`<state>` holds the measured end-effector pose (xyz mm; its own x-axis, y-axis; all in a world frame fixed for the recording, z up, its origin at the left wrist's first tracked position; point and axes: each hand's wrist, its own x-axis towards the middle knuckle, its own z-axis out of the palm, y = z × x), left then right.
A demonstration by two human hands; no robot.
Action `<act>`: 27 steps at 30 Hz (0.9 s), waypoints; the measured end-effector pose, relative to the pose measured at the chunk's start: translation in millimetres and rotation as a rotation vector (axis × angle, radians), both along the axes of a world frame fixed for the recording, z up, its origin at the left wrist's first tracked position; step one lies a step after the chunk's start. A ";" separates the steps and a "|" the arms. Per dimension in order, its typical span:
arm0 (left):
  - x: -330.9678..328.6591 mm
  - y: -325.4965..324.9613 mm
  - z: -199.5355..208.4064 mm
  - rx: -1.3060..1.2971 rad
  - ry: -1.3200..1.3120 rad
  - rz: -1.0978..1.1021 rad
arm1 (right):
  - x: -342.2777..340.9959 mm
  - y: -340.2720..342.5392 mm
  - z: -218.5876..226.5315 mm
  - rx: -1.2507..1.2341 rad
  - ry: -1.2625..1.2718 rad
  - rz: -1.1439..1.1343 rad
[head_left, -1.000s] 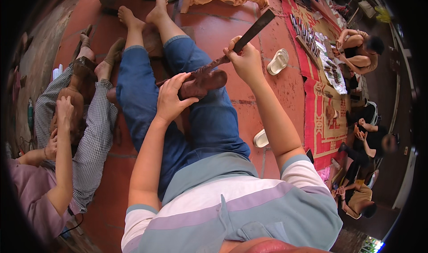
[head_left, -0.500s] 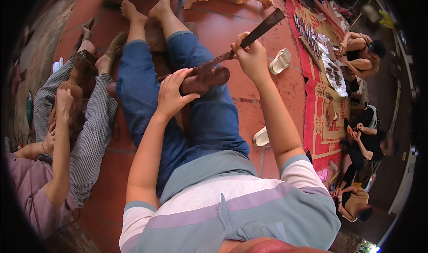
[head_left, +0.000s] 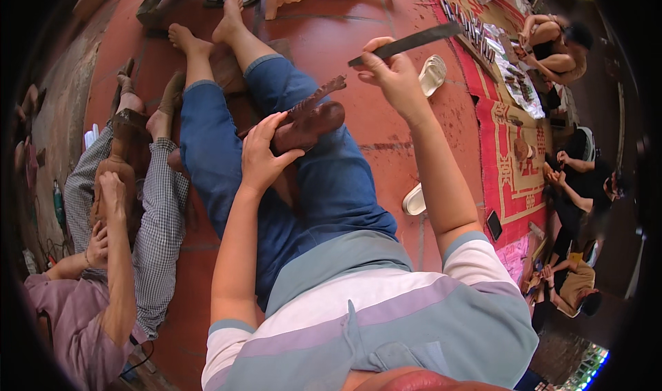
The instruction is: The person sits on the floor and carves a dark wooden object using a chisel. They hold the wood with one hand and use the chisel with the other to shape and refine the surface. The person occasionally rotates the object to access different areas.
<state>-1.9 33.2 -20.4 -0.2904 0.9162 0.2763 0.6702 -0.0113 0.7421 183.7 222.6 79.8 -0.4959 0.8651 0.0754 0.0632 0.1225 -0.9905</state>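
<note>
Wooden carving (head_left: 307, 118), one flat tool (head_left: 407, 44), two hands

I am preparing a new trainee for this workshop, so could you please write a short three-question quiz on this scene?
1. True or false: the right hand rests flat on the floor.
2. Multiple choice: what does the left hand grip? A) a white sandal B) a dark wooden carving C) a red mat
3. Short answer: where does the carving lie?

Key
1. False: it is raised and holds a long flat rasp above the carving.
2. B
3. On the person's lap, on the blue trousers, legs stretched out over the red tiled floor.
</note>
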 end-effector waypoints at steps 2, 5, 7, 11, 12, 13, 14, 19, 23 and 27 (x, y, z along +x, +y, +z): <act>-0.9 -0.5 -1.6 0.003 -0.018 -0.010 | -3.0 -3.1 -9.9 0.150 -0.179 0.055; 0.5 1.6 -2.9 0.016 -0.035 -0.011 | -10.7 -11.0 -2.9 0.267 -0.256 0.046; 0.0 1.4 -2.5 0.000 -0.022 -0.015 | -16.9 -3.3 -2.7 0.270 -0.264 0.051; -1.6 2.0 -6.6 0.004 -0.020 -0.020 | -24.1 8.6 18.5 0.267 -0.355 0.139; -1.9 1.3 -7.0 -0.008 -0.016 -0.022 | -26.4 8.9 26.2 0.218 -0.387 0.182; -1.7 0.7 -6.9 -0.020 -0.012 -0.023 | -28.1 9.3 29.0 0.169 -0.418 0.226; -1.2 0.5 -7.7 -0.034 -0.009 -0.026 | -30.7 13.1 25.5 0.218 -0.434 0.282; -1.8 0.6 -10.8 -0.046 -0.020 -0.007 | -39.5 33.9 29.5 0.015 -0.580 0.315; -2.0 1.4 -13.2 -0.050 -0.047 -0.012 | -47.9 39.2 20.9 0.232 -0.639 0.470; -1.3 0.8 -12.2 -0.063 -0.025 -0.001 | -49.8 42.7 37.5 -0.053 -0.700 0.391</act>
